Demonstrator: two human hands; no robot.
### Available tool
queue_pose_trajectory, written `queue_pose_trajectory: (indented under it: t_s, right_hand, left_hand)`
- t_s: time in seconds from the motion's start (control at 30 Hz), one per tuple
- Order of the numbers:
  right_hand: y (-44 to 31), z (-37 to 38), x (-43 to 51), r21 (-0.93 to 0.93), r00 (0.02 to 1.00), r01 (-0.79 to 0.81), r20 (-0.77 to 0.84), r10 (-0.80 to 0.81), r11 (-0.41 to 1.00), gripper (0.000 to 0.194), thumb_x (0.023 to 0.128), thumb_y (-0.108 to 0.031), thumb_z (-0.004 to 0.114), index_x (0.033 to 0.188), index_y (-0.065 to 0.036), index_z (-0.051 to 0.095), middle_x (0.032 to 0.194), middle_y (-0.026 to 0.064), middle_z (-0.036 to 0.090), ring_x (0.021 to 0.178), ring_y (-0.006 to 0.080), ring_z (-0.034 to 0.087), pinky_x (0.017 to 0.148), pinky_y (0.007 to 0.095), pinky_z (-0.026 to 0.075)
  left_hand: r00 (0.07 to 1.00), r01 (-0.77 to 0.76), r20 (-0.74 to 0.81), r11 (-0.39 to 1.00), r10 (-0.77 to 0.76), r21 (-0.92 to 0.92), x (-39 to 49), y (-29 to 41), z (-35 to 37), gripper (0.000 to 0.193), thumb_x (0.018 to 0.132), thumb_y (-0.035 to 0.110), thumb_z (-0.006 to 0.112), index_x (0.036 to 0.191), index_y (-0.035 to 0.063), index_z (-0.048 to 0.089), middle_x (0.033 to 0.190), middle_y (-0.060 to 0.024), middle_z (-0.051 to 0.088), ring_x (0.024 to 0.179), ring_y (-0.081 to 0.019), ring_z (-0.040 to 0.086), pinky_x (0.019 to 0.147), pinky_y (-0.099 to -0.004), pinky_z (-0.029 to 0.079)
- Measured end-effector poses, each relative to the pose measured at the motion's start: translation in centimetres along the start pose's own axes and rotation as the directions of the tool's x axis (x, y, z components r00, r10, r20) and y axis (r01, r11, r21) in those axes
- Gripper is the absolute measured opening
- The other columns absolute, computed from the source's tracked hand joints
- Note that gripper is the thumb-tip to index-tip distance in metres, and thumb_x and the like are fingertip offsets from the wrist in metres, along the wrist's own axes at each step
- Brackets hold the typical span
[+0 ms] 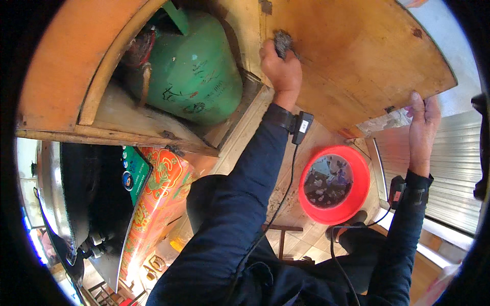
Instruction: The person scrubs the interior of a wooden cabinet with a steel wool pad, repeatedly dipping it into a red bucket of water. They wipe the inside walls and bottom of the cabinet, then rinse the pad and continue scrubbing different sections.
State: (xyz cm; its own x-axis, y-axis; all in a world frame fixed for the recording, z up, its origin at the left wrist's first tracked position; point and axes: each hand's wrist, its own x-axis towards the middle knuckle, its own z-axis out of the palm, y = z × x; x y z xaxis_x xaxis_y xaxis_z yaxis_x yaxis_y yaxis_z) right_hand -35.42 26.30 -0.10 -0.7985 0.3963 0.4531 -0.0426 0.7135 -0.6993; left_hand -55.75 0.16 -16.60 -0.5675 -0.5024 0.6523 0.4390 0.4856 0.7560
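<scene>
My left hand point(282, 72) grips a grey steel wool scourer point(283, 43) and holds it against the face of a wooden cabinet door point(356, 49). Dark patches and stains mark the door's surface. At the door's lower right corner, my right hand point(423, 118) pinches the edge, thumb on the near face and fingers partly hidden behind. The door stands open beside a cabinet with a green gas cylinder point(199, 72) inside. A hose point(146, 82) runs down by the cylinder. On the floor between my arms is a red plastic basin point(361, 179) of dark, murky water.
A black-topped gas stove point(103, 199) and a red patterned covering point(164, 179) are at left. Ribbed panelling point(451, 164) borders the right side. Cables point(285, 191) run from devices on both wrists. Below me, a bar-shaped piece point(283, 228) stands over the tiled floor point(310, 244).
</scene>
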Motion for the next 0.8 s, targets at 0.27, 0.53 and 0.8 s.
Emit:
queue_pose_trajectory:
  t_s: [0.27, 0.53, 0.8]
  right_hand:
    - [0.3, 0.1, -0.1, 0.038, 0.999, -0.024, -0.021, 0.025, 0.999, 0.022, 0.112, -0.02, 0.068, 0.124, -0.002, 0.071, 0.098, 0.0022, 0.068, 0.084, 0.0093, 0.058, 0.076, 0.0278, 0.05]
    - [-0.7, 0.0, -0.4, -0.016, 0.999, 0.033, -0.031, -0.034, 0.999, 0.022, 0.11, -0.017, 0.07, 0.122, 0.001, 0.07, 0.095, 0.0017, 0.07, 0.082, 0.0141, 0.06, 0.077, 0.0324, 0.053]
    - [-1.4, 0.4, -1.2, 0.066, 1.0, 0.003, -0.018, -0.002, 0.998, 0.022, 0.11, -0.015, 0.069, 0.126, 0.001, 0.07, 0.096, 0.0061, 0.074, 0.086, 0.0127, 0.061, 0.081, 0.0322, 0.055]
  left_hand:
    - [0.675, 0.641, 0.285, 0.732, -0.68, 0.231, -4.1, -6.4, -2.2, 0.016, 0.085, 0.004, 0.069, 0.1, 0.001, 0.073, 0.088, -0.0165, 0.076, 0.082, -0.0358, 0.074, 0.075, -0.0476, 0.057]
    - [0.698, 0.705, 0.342, 0.688, -0.629, -0.171, -1.3, -2.7, -1.4, 0.018, 0.09, -0.004, 0.066, 0.106, 0.0016, 0.072, 0.094, -0.0055, 0.07, 0.081, -0.0194, 0.065, 0.061, -0.0428, 0.055]
    - [0.962, 0.179, 0.242, 0.965, -0.13, -0.19, 0.2, 3.5, -1.6, 0.022, 0.085, -0.004, 0.069, 0.107, -0.0039, 0.068, 0.086, -0.0132, 0.072, 0.078, -0.0264, 0.066, 0.078, -0.042, 0.057]
